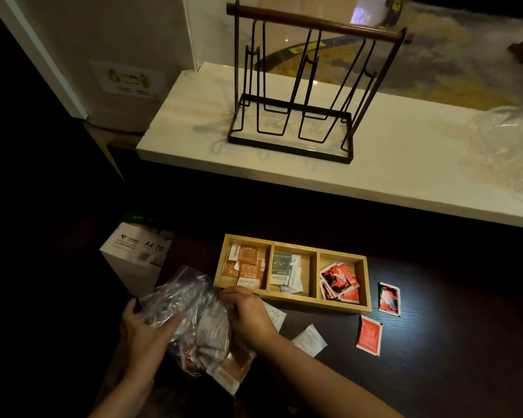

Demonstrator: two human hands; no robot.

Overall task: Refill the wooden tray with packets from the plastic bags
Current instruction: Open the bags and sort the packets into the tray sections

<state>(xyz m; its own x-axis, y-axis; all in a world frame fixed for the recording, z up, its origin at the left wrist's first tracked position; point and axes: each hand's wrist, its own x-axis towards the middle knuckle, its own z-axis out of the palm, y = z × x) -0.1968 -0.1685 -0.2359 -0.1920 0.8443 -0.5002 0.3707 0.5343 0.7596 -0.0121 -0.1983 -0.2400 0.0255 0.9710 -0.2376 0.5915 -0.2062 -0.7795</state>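
Observation:
A wooden tray (293,303) with three compartments lies on the dark desk. Its left compartment holds orange-brown packets (248,265), the middle one grey and white packets (286,271), the right one red packets (340,282). In front of the tray's left end I hold a clear plastic bag (194,321) stuffed with packets. My left hand (147,330) grips the bag's left side. My right hand (248,315) grips its right side near the opening. Loose on the desk lie two red packets (369,334) and two white packets (310,339).
A white A4 paper box (136,257) stands left of the tray. Behind it runs a pale marble ledge (405,164) carrying a black wire rack (293,86) with a wooden bar. Crumpled clear plastic (507,146) lies at the ledge's right end.

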